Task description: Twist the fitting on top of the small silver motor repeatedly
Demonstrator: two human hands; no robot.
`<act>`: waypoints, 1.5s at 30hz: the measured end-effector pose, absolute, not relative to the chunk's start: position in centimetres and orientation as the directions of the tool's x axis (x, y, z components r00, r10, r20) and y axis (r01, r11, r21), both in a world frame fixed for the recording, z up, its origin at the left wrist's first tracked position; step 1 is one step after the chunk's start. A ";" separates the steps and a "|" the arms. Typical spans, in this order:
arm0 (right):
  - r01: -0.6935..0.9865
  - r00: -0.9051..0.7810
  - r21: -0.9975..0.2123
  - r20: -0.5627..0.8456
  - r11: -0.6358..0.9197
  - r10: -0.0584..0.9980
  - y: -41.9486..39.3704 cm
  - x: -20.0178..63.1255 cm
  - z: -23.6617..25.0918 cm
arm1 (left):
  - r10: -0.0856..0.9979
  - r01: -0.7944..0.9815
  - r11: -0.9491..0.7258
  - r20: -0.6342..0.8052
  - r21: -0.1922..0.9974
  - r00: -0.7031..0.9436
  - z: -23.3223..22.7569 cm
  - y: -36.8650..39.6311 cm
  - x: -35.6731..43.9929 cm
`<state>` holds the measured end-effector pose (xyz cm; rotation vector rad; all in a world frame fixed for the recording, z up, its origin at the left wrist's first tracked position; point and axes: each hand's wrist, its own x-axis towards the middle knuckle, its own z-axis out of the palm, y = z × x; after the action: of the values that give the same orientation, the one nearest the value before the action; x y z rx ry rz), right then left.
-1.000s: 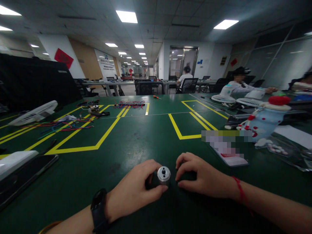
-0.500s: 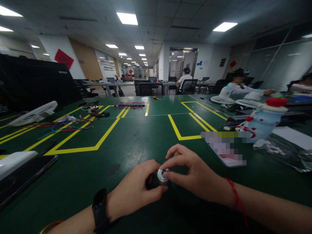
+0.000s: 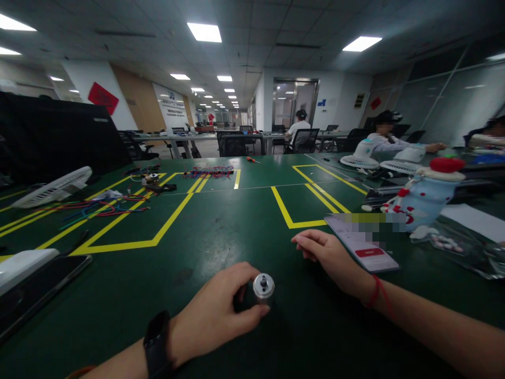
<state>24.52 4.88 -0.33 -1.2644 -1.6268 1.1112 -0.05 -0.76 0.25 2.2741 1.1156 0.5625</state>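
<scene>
A small silver electric motor point(image 3: 264, 287) stands upright near the front of the green table, its round top and dark central shaft facing up. My left hand point(image 3: 224, 302) is closed around its left side, thumb in front and fingers behind. A black watch is on that wrist. Out to the right, my right hand point(image 3: 317, 247) is off the motor, with fingers curled and thumb and index fingertips together. Whatever those fingertips may hold is too small or hidden to make out. Just beyond this hand lies a phone point(image 3: 365, 247) with a lit screen.
Yellow tape point(image 3: 118, 245) marks outlines on the table. Loose wires point(image 3: 114, 205) and a white fan point(image 3: 55, 188) are at left, with a dark phone point(image 3: 43, 289) nearer. A light-blue cup point(image 3: 428, 200) and a plastic bag point(image 3: 465, 247) are at right. People sit farther back.
My right hand has lifted off the motor's top and moved right and away, uncovering the shaft. My left hand stays around the motor.
</scene>
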 end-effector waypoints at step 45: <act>0.389 -0.594 -0.866 0.027 0.316 0.804 3.9 25.7 0.8 | 0.809 0.580 -0.508 0.122 0.637 0.574 0.0 -0.6 -0.3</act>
<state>25.72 3.89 0.81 -1.0541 -2.1289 1.2095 -0.30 -0.61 0.00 2.2647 1.1069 0.5568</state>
